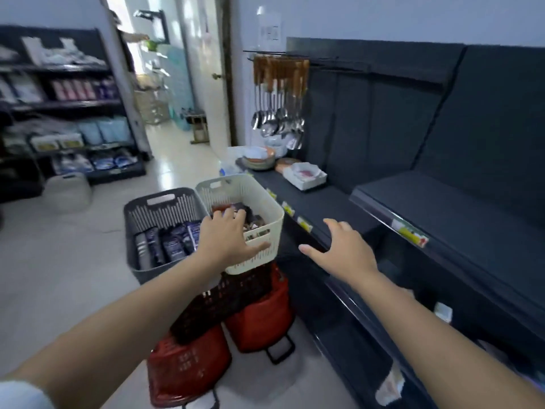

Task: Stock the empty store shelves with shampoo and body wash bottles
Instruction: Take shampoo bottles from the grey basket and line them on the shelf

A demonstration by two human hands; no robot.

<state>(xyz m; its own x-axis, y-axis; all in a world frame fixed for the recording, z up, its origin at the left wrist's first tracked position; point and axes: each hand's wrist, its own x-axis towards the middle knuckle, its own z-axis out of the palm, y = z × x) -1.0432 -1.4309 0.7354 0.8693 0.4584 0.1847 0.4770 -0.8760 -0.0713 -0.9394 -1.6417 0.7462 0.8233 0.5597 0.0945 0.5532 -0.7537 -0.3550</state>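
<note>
Left hand (228, 236) spread wide over cream basket (267, 202) rim, fingers on packs inside; right hand (343, 249) open, empty, above dark shelf (318, 208) edge; floor open left.

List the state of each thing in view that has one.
Dark shelf: bare.
Cream slotted plastic basket: holds products.
Grey slotted plastic basket: holds dark bottles.
Left hand: open, reaching into cream basket.
Right hand: open, empty.
</note>
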